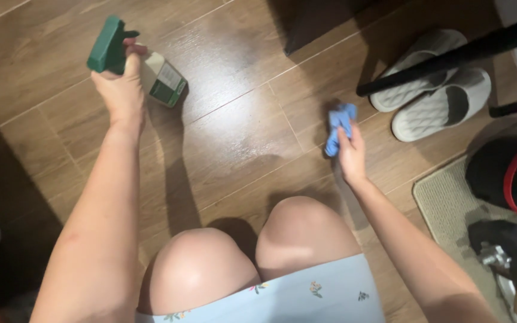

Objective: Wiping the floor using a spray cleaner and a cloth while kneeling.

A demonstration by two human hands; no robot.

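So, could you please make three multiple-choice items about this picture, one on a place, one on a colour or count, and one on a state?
1. Where do the pale slippers lie?
A. On the wooden floor, upper right
B. On the person's knees
C. On the beige mat

2. What colour is the head of the spray bottle?
A. Red
B. Green
C. Yellow

3. How is the blue cloth held?
A. Spread flat on the floor
B. Draped over a knee
C. Bunched in the right hand

Answers:
1 A: both slippers rest on the boards beside dark furniture legs.
2 B: the trigger head above the left hand is green.
3 C: the right hand's fingers close around the crumpled cloth.
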